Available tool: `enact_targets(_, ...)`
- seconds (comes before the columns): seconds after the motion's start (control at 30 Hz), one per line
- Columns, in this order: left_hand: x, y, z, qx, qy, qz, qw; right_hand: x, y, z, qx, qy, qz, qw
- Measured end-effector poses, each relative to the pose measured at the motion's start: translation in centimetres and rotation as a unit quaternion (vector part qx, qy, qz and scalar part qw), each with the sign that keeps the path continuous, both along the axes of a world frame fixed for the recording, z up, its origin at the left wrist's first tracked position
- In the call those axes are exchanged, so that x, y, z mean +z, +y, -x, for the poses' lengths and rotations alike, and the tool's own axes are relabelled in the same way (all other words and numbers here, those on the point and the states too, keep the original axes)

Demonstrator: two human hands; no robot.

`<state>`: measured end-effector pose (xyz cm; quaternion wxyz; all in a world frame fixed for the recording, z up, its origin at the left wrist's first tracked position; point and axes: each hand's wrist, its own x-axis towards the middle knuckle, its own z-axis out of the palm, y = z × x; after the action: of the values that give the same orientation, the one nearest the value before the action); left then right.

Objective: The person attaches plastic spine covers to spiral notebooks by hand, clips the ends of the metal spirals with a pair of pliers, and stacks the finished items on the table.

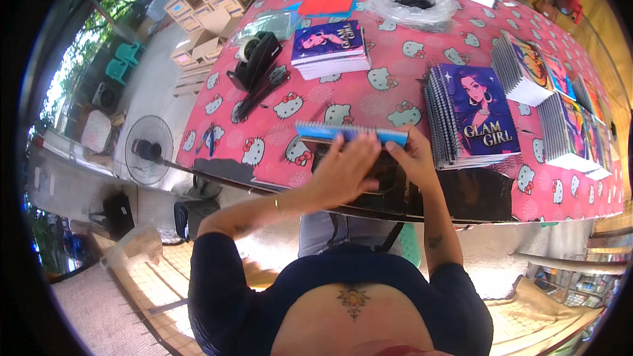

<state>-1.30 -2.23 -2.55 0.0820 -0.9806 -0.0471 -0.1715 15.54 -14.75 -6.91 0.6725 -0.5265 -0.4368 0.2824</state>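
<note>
A blue spiral notebook (315, 132) stands tilted near the table's front edge, its wire binding along the upper side. My right hand (415, 158) pinches the notebook's right end between thumb and fingers. My left hand (345, 170) lies against the near side with its fingers stretched out and touching the notebook. Much of the lower part is hidden behind my hands. To the right is a stack of purple spiral notebooks (476, 112) with a woman drawn on the cover. Ahead and left sits another purple-covered stack (330, 46).
A black tape dispenser (256, 59) stands at the left. Farther back are red and blue sheets (330, 0) and a roll of clear plastic (412, 6). More notebook stacks (527, 69) line the right side. A fan (151, 149) stands beyond the left table edge.
</note>
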Motion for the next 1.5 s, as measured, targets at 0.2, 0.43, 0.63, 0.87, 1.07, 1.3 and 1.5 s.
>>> enact_targets(0.2,0.9,1.0,-1.3,0.023,-0.032,-0.009,0.999,0.5,-0.2,0.6,0.025,0.008,0.006,1.000)
enact_targets(0.43,1.6,0.6,-1.0,0.004,-0.003,-0.009,1.000,1.1,-0.1,0.9,0.005,-0.043,0.060,0.997)
enact_targets(0.63,2.5,2.1,-3.3,0.035,-0.110,-0.046,0.992,1.7,0.1,1.3,-0.026,-0.112,0.055,0.992)
enact_targets(0.87,1.8,0.2,-2.4,0.005,-0.066,0.041,0.997,1.6,0.3,1.4,-0.019,-0.106,0.029,0.994)
enact_targets(1.07,1.5,-1.8,-0.4,-0.040,-0.113,0.156,0.980,3.0,-0.1,1.4,-0.043,-0.178,0.067,0.981)
enact_targets(1.3,2.9,1.7,-2.0,-0.076,-0.151,0.209,0.963,6.3,-1.2,-0.6,-0.047,-0.143,0.045,0.988)
enact_targets(1.5,2.7,1.9,-2.4,-0.083,-0.173,0.209,0.959,7.4,-1.8,-1.6,-0.006,-0.145,0.110,0.983)
